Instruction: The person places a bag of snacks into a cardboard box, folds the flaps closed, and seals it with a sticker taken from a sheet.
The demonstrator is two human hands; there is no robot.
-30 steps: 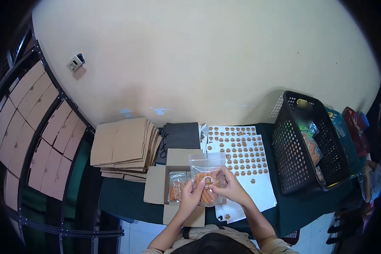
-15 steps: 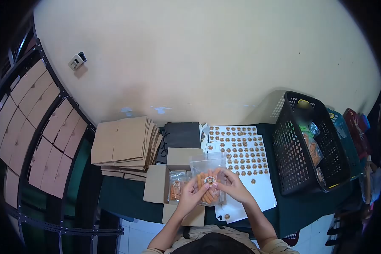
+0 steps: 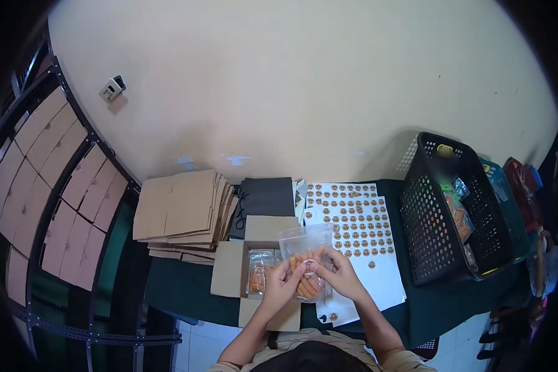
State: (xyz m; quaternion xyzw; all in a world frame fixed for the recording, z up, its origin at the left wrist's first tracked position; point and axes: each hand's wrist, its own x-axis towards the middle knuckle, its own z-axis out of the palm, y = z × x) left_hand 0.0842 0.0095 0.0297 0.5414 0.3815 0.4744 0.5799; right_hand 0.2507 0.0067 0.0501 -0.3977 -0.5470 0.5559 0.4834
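Note:
Between my two hands is a clear plastic pouch [image 3: 306, 238] of orange-brown stick-shaped snacks, with a round sticker [image 3: 309, 266] on its front. My left hand [image 3: 283, 286] grips the pouch's left side, its thumb at the sticker's edge. On the right side my right hand [image 3: 340, 276] holds it, thumb pressed on the sticker too. Just left of and below the pouch stands an open cardboard box [image 3: 230, 269] with its flaps spread; another snack pouch [image 3: 257, 277] lies inside. Under my right hand are white sheets of round stickers [image 3: 364, 288].
Flattened cardboard boxes [image 3: 174, 206] are stacked at the left, beside a dark folder [image 3: 266, 197] and black scissors [image 3: 240, 211]. A black perforated basket [image 3: 432, 229] with packets stands at the right. A metal rack [image 3: 92, 139] of cartons is far left.
My thumbs have shifted inward over the sticker, covering more of it. The pouch stays in nearly the same place, held by both hands.

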